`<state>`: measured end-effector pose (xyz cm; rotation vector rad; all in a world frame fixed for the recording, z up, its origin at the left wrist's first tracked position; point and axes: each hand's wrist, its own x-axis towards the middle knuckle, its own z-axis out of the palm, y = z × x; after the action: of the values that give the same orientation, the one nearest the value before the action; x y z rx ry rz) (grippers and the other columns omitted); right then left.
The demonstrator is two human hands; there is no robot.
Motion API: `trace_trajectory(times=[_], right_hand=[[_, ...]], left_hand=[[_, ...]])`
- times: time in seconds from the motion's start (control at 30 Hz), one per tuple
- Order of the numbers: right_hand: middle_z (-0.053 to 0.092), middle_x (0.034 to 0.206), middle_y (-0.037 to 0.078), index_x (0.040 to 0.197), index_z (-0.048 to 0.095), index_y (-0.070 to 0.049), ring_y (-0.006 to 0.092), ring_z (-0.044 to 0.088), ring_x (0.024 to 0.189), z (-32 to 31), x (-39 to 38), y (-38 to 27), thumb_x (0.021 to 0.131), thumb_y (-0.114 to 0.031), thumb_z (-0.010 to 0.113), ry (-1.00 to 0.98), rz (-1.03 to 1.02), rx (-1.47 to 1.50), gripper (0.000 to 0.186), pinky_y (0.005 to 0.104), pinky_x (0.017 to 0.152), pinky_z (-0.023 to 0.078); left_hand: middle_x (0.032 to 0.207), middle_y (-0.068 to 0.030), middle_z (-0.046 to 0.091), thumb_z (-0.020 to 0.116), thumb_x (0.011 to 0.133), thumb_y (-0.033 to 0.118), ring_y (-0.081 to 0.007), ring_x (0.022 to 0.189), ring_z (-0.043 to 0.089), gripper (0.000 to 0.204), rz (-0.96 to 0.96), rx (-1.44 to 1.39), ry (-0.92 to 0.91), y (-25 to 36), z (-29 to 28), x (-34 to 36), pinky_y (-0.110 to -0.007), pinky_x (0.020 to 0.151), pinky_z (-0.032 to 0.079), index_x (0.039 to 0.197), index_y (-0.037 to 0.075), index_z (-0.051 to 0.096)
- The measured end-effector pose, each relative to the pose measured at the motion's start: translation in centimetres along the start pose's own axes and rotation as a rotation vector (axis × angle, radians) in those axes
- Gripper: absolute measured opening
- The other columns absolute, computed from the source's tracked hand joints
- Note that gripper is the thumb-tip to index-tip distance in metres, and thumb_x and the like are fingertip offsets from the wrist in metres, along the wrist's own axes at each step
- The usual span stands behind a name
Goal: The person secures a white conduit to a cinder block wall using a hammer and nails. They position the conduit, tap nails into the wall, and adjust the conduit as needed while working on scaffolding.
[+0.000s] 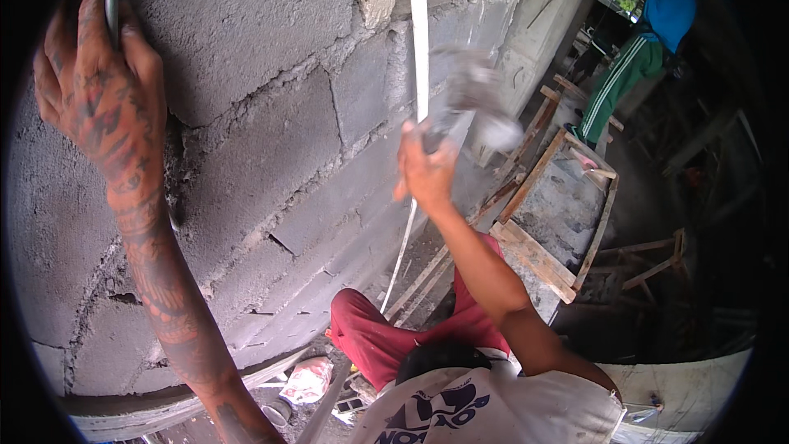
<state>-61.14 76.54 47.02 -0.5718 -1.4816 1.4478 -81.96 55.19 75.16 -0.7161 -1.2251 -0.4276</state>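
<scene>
High on the grey block wall point(222, 25), my tattooed left hand point(111, 103) is closed around a steel chisel point(113, 12) with a flared head. The head sticks up past my fingers; my hand hides much of the shaft. Beside my left wrist, a dark rough groove runs down the wall. My right hand point(427, 168) grips a hammer point(477, 94), whose head is smeared by motion and stands well away from the chisel. Close by my right hand, a long white flexible pipe point(418, 33) hangs down along the wall.
At the right lies a wood-framed platform point(559, 205) with grey mortar on it. Behind it, a person in a blue shirt and green trousers point(629, 74) stands among timbers. A bag point(308, 380) and a bucket point(276, 413) lie below. My bent knee point(362, 333) is near the wall.
</scene>
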Motion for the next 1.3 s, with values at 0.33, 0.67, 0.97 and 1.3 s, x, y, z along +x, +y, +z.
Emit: trace_trajectory(times=[0.33, 0.67, 0.97, 1.3], right_hand=[[0.056, 0.057, 0.002, 0.076, 0.06, -0.006, 0.013, 0.055, 0.048, 0.9, -4.5, 4.8, 0.096, -0.029, 0.067, -0.001, 0.297, -0.351, 0.032, 0.0344, 0.045, 0.044], [0.055, 0.056, 0.005, 0.067, 0.053, -0.005, 0.0148, 0.05, 0.04, 3.7, -0.9, 2.1, 0.099, -0.024, 0.063, 0.05, 0.229, -0.272, 0.038, 0.0314, 0.04, 0.04], [0.056, 0.058, 0.006, 0.079, 0.059, -0.006, 0.0154, 0.054, 0.045, 1.6, 3.5, 0.2, 0.102, -0.021, 0.06, 0.245, -0.277, 0.395, 0.027, 0.0354, 0.041, 0.043], [0.057, 0.06, 0.002, 0.077, 0.056, -0.008, 0.0134, 0.057, 0.047, -0.7, -1.2, 1.1, 0.101, -0.024, 0.064, 0.08, 0.046, 0.273, 0.03, 0.0309, 0.041, 0.043]], left_hand=[[0.149, -0.0074, 0.052, 0.063, 0.099, 0.026, -0.03, 0.143, 0.043, 0.05, 0.034, -0.005, -0.051, -1.0, 0.1, -0.1, -0.049, 0.12, 0.029, 0.147, 0.036, 0.056], [0.15, -0.0057, 0.051, 0.066, 0.097, 0.027, -0.0281, 0.141, 0.044, 0.052, 0.031, 0.072, -0.116, -1.5, 0.1, -0.3, -0.048, 0.119, 0.029, 0.147, 0.037, 0.056], [0.152, -0.0031, 0.05, 0.065, 0.099, 0.029, -0.0264, 0.143, 0.042, 0.051, 0.002, 0.05, -0.135, -1.4, 0.2, -0.8, -0.046, 0.12, 0.029, 0.148, 0.038, 0.055], [0.156, -0.0026, 0.048, 0.064, 0.1, 0.029, -0.0291, 0.145, 0.039, 0.049, -0.009, 0.056, -0.093, -0.8, 0.2, -0.5, -0.046, 0.12, 0.028, 0.148, 0.038, 0.055]])
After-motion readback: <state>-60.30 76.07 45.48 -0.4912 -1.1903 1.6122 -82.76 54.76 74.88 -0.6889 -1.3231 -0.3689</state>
